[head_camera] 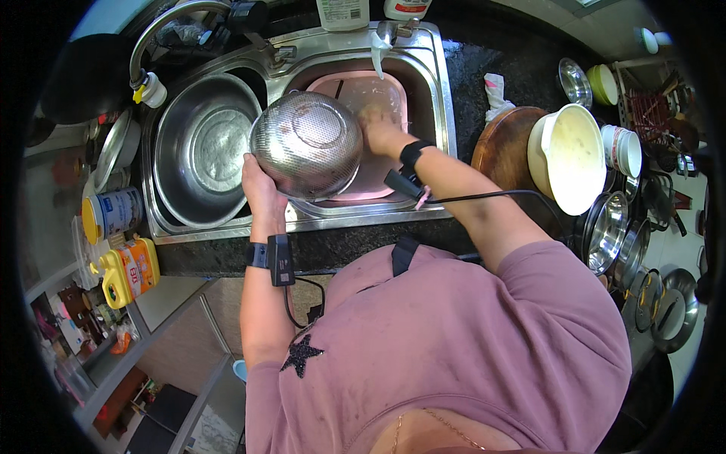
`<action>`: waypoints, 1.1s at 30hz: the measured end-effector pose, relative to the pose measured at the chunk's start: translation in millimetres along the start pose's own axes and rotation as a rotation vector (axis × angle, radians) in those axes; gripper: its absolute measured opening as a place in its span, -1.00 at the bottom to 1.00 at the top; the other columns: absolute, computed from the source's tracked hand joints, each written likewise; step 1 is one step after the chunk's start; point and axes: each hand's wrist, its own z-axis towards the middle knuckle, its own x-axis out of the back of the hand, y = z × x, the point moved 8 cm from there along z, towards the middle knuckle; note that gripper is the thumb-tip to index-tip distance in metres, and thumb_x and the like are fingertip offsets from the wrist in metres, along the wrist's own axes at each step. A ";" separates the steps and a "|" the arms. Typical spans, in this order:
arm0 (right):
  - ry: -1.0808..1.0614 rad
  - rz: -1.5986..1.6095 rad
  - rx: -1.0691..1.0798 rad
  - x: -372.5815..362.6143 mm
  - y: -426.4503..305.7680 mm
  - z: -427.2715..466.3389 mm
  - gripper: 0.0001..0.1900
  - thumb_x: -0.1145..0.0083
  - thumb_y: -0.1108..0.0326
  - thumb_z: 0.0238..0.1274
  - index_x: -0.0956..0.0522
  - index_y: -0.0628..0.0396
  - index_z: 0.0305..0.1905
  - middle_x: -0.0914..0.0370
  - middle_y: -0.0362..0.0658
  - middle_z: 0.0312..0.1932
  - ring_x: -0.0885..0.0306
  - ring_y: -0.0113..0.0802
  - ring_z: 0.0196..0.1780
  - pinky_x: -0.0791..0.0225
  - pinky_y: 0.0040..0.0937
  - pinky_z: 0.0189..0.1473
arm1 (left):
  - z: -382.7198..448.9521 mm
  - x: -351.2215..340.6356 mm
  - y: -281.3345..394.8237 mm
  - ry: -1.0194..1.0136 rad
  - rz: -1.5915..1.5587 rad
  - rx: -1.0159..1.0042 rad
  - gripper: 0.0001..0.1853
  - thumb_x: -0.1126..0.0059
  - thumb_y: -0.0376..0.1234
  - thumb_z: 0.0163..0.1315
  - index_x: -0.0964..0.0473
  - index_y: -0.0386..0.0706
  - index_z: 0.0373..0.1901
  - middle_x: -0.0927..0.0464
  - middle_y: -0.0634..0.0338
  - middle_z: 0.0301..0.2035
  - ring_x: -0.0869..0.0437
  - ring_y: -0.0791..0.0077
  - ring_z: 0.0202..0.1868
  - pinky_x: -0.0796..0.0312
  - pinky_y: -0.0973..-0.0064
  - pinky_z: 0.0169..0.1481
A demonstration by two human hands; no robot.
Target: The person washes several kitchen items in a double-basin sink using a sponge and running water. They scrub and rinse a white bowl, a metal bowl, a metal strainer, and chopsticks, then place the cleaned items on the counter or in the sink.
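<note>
My left hand [263,190] grips the rim of a perforated stainless steel colander [309,142]. The colander is tilted with its underside facing up, over the middle of the double sink [448,125]. To its right, my right hand [381,126] reaches down into a pink plastic basin [401,93] set in the right bowl. Its fingers are blurred, and whether they hold anything cannot be made out. A large metal basin [170,153] rests in the left bowl, close to my left hand.
A curved faucet [136,51] arches over the left side. On the right counter stand a round wooden board [493,139], a cream plastic bowl [575,159] and several steel bowls [610,232]. A yellow jug [130,275] and a lidded tub [116,213] stand at left. A cable [488,196] trails from my right wrist.
</note>
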 end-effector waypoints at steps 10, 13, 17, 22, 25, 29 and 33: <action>-0.093 0.836 -0.089 68.4 -5.1 -9.1 -0.64 -0.11 0.14 0.09 -0.57 0.16 -0.09 -0.60 0.14 -0.25 -0.59 -0.02 -0.12 -0.44 -0.16 -0.05 | -31.9 -24.6 -28.7 -0.275 0.307 -0.077 -0.71 0.27 -0.31 0.46 -0.39 -0.31 -0.02 -0.49 0.20 -0.17 -0.47 0.54 -0.15 -0.33 0.55 0.03; 0.358 0.515 0.525 124.9 -84.9 -69.3 -0.64 -0.09 0.24 0.08 -0.53 0.02 0.02 -0.42 0.07 0.04 -0.37 0.03 0.16 -0.24 -0.07 0.23 | -38.2 -44.1 -42.2 -0.422 0.291 0.021 -0.72 0.26 -0.36 0.45 -0.36 -0.31 0.05 -0.49 0.17 -0.10 -0.49 0.52 -0.10 -0.33 0.55 0.07; 0.289 0.249 0.666 136.8 -145.1 -77.0 -0.69 -0.03 0.33 0.14 -0.54 -0.17 0.01 -0.43 -0.12 0.10 -0.35 -0.01 0.19 -0.31 -0.04 0.11 | -45.3 -53.7 -46.8 -0.453 0.282 0.079 -0.68 0.22 -0.49 0.40 -0.27 -0.31 0.16 -0.47 0.11 0.03 -0.48 0.47 0.05 -0.33 0.53 0.15; 0.145 0.379 0.313 157.8 -134.1 -19.3 -0.76 0.03 0.34 0.19 -0.62 -0.06 -0.12 -0.53 -0.09 0.00 -0.41 0.04 0.04 -0.29 -0.12 0.12 | -46.3 -60.1 -38.2 -0.614 0.463 -0.048 -0.63 0.19 -0.47 0.38 -0.22 -0.31 0.21 -0.45 0.16 0.00 -0.51 0.54 -0.04 -0.38 0.56 0.07; 0.225 0.310 0.584 139.1 -150.8 -50.8 -0.77 -0.05 0.42 0.11 -0.62 -0.11 -0.16 -0.49 -0.16 0.05 -0.36 -0.11 0.13 -0.27 -0.12 0.13 | -30.0 -38.8 -35.3 -0.400 0.234 0.038 -0.71 0.18 -0.43 0.38 -0.32 -0.34 0.08 -0.49 0.12 -0.09 -0.52 0.50 -0.08 -0.37 0.54 0.05; 0.213 0.519 0.392 93.3 -101.4 -34.6 -0.74 -0.01 0.37 0.09 -0.59 -0.07 -0.10 -0.52 -0.06 0.01 -0.40 0.04 0.16 -0.33 -0.13 0.12 | -23.6 -16.0 -43.7 -0.201 -0.019 0.148 -0.72 0.30 -0.39 0.44 -0.33 -0.38 0.02 -0.49 -0.01 -0.08 -0.54 0.32 -0.04 -0.38 0.32 0.15; 0.016 0.565 -0.245 57.2 -35.7 -26.8 -0.76 0.00 0.41 0.08 -0.60 0.03 -0.15 -0.52 0.10 -0.04 -0.44 0.10 0.09 -0.33 -0.05 0.11 | -19.5 0.6 -49.1 -0.011 -0.055 0.090 -0.70 0.28 -0.33 0.45 -0.34 -0.38 -0.02 -0.49 0.01 -0.09 -0.52 0.31 -0.06 -0.37 0.33 0.13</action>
